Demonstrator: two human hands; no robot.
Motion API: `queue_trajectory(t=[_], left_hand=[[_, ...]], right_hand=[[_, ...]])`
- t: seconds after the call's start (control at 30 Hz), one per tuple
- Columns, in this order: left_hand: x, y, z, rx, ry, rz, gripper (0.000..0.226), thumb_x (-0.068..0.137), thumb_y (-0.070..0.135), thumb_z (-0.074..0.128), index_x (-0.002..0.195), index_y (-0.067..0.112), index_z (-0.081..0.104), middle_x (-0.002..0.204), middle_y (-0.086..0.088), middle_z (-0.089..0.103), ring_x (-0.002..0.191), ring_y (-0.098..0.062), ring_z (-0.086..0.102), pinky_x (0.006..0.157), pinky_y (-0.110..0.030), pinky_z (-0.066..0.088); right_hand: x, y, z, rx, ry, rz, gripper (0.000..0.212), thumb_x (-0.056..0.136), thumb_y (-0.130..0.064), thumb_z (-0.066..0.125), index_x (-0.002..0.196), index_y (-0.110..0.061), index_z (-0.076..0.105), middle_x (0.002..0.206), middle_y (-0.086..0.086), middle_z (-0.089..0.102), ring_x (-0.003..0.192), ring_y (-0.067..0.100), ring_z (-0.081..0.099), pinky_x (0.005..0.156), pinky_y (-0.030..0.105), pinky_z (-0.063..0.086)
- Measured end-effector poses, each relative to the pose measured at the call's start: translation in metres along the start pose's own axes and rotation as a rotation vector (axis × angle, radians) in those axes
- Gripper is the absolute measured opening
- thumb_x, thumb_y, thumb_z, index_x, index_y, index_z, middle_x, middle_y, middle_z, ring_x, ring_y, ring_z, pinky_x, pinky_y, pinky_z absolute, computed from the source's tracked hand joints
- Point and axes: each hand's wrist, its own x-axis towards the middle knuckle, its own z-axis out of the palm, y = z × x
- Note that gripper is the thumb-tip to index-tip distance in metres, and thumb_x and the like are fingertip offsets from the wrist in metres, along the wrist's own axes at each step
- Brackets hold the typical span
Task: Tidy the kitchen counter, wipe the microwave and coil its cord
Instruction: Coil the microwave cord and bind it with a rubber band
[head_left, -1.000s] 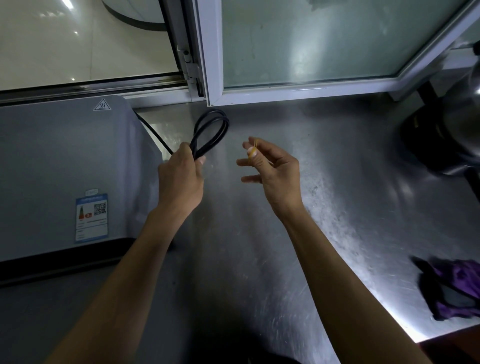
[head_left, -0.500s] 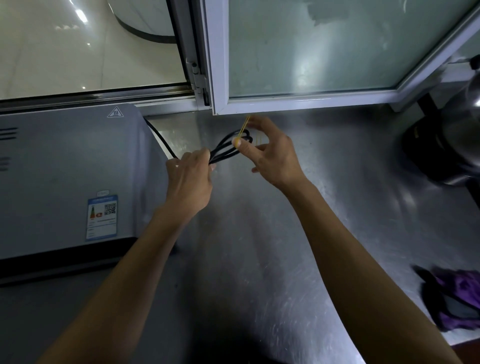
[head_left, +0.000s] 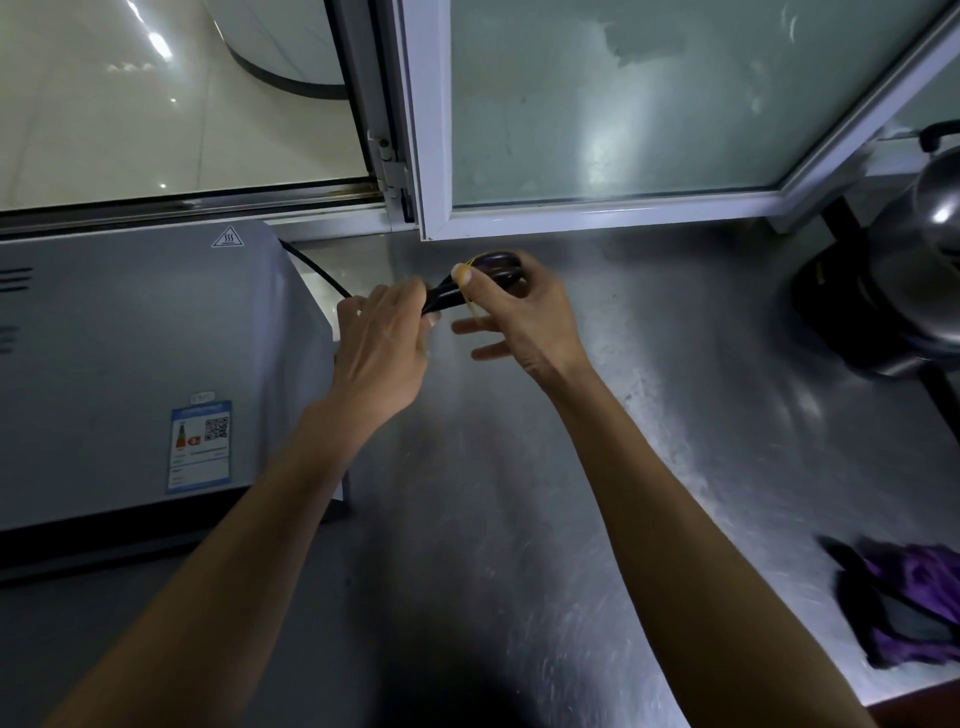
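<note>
Both forearms reached forward over the steel counter (head_left: 649, 426), bare, converging near the window frame (head_left: 431, 156). Left hand (head_left: 379, 353) was knuckles-up, fingers curled closed around the folded black cord (head_left: 447, 300), gripping the bundle just short of its looped end. Right hand (head_left: 519, 317) was tilted palm-inward, thumb and forefinger pinched at the loop end, a yellow rubber band (head_left: 470, 296) stretched around the thumb and across the cord; the lower fingers spread loose and apart below. One strand of cord ran from the left fist back behind the microwave (head_left: 135, 364), which sat at the left of the counter. A purple cloth (head_left: 909, 597) lay crumpled at the right edge, well apart from the hands. A dark metal pot (head_left: 883, 301) stood far right.
</note>
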Motion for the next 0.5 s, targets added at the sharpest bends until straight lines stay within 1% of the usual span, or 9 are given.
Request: queue_trajectory(t=[0.07,0.13,0.2,0.27,0.33,0.4,0.47,0.5], left_hand=[[0.0,-0.002,0.001,-0.01,-0.004,-0.012,0.009,0.1,0.017,0.052,0.093,0.02,0.046,0.079,0.003,0.051,0.072,-0.017,0.044,0.08,-0.034,0.027],[-0.001,-0.004,0.002,-0.025,-0.024,-0.024,0.007,0.1,0.017,0.051,0.095,0.02,0.047,0.08,0.003,0.053,0.073,-0.017,0.045,0.08,-0.034,0.028],[-0.003,-0.004,0.004,-0.05,-0.044,-0.046,0.009,0.1,0.016,0.05,0.094,0.021,0.046,0.081,0.003,0.054,0.074,-0.018,0.046,0.08,-0.035,0.029],[-0.005,-0.005,0.003,-0.07,-0.058,-0.069,0.012,0.1,0.013,0.048,0.093,0.021,0.043,0.082,0.002,0.053,0.075,-0.019,0.045,0.08,-0.036,0.029],[-0.005,-0.005,0.003,-0.078,-0.066,-0.082,0.014,0.099,0.01,0.045,0.092,0.021,0.04,0.083,0.0,0.054,0.076,-0.02,0.046,0.079,-0.035,0.028],[-0.003,-0.004,0.002,-0.086,-0.075,-0.102,0.015,0.099,0.008,0.044,0.091,0.021,0.04,0.083,-0.001,0.056,0.078,-0.023,0.049,0.079,-0.035,0.028],[-0.001,-0.002,0.001,-0.143,-0.072,-0.127,0.015,0.1,0.01,0.043,0.091,0.022,0.04,0.083,-0.002,0.057,0.08,-0.026,0.052,0.078,-0.037,0.03],[0.0,-0.001,-0.002,-0.217,-0.056,-0.157,0.014,0.101,0.012,0.043,0.092,0.022,0.039,0.084,-0.004,0.057,0.08,-0.028,0.053,0.078,-0.039,0.033]], right_hand=[[0.0,0.001,0.004,0.034,-0.005,0.015,0.04,0.088,-0.038,0.074,0.115,-0.011,0.062,0.104,0.01,0.072,0.075,0.026,0.076,0.062,0.05,0.062],[0.0,0.004,0.007,0.07,-0.024,0.033,0.034,0.09,-0.034,0.072,0.112,-0.01,0.064,0.101,0.011,0.074,0.076,0.029,0.075,0.062,0.05,0.062],[0.0,0.008,0.009,0.118,-0.049,0.064,0.023,0.092,-0.031,0.07,0.106,-0.013,0.066,0.098,0.01,0.075,0.081,0.03,0.075,0.066,0.054,0.062],[0.001,0.013,0.009,0.193,-0.102,0.113,0.024,0.094,-0.029,0.068,0.108,-0.011,0.065,0.102,0.014,0.075,0.088,0.031,0.074,0.071,0.055,0.061],[0.004,0.018,0.009,0.251,-0.151,0.142,0.031,0.095,-0.029,0.067,0.114,-0.006,0.062,0.107,0.017,0.073,0.09,0.032,0.073,0.072,0.05,0.061],[0.008,0.024,0.011,0.323,-0.155,0.139,0.037,0.095,-0.029,0.066,0.118,-0.001,0.059,0.111,0.02,0.07,0.084,0.029,0.069,0.066,0.042,0.059],[0.01,0.032,0.017,0.44,-0.161,0.143,0.042,0.093,-0.029,0.066,0.119,0.003,0.056,0.109,0.021,0.067,0.077,0.025,0.063,0.06,0.036,0.055],[0.01,0.038,0.02,0.495,-0.176,0.154,0.038,0.092,-0.027,0.067,0.114,0.002,0.056,0.106,0.018,0.067,0.074,0.022,0.06,0.059,0.034,0.053]])
